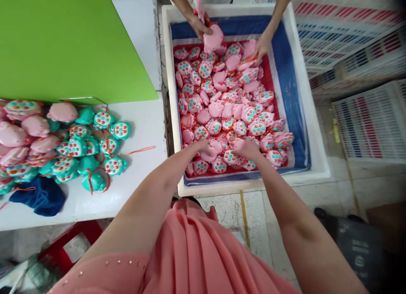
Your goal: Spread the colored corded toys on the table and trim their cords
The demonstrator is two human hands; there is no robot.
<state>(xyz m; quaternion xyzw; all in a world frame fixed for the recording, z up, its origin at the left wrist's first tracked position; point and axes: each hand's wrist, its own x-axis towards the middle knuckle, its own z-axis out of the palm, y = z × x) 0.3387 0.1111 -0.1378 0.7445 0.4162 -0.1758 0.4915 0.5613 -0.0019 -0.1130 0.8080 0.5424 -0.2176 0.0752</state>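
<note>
Far left: white counter (139,129) carries a heap of small plastic toys with dotted button faces, pink ones (19,133) at the edge, teal ones (91,146) beside them, orange cords trailing among them. A dark blue cloth (41,197) lies at the near edge of the counter, touching the heap. A bright green flat board (63,40) covers the far part of the counter.

Centre: large white plastic crate (314,129), lined with blue sheet and a red layer, stands just beside the counter on the tiled floor. It is filled with pink dotted-face toys (222,104).

Left hand (204,146): reaches into the near end of the crate, fingers curled down onto a pink toy; grip closed on it or merely resting, cannot tell.

Right hand (245,147): just beside the left, also down among the pink toys at the near end, fingers bent over them; actual grasp not discernible.

Far end of crate: another person's hand (199,27) holds a pink toy (213,38) above the pile; that person's other hand (261,47) rests on toys near the blue lining.

Right: stacked white slatted crates (364,116) on the floor.
</note>
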